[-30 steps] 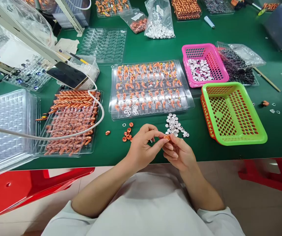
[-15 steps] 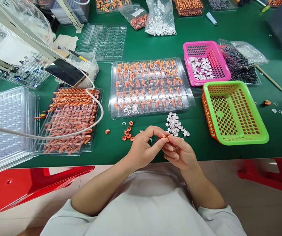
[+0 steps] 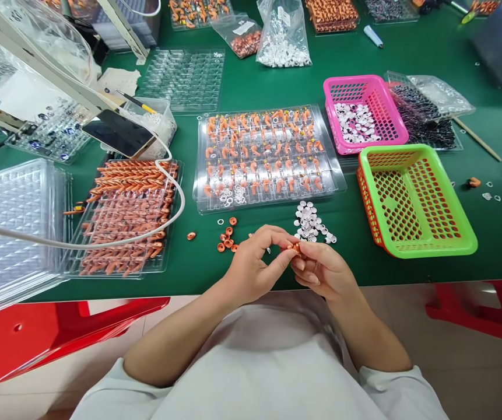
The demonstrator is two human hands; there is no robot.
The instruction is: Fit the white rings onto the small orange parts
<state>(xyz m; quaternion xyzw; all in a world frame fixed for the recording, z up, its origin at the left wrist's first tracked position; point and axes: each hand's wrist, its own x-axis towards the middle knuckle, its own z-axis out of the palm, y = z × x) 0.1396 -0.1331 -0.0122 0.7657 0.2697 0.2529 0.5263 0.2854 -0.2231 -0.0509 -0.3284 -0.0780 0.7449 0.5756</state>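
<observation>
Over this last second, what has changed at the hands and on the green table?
Little. The left hand and right hand keep pinching the small orange copper part between their fingertips, only shifting their fingers slightly. The pile of white discs, loose copper rings, clear tray of orange parts and green basket stayed put.

No readable text anywhere: the bag labels at the table's far edge are too blurred.

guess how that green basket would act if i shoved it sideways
The green basket looks like thin holed plastic and holds nothing, so it is probably light and would slide easily on the green mat. It sits low and wide, so tipping seems unlikely.
</observation>
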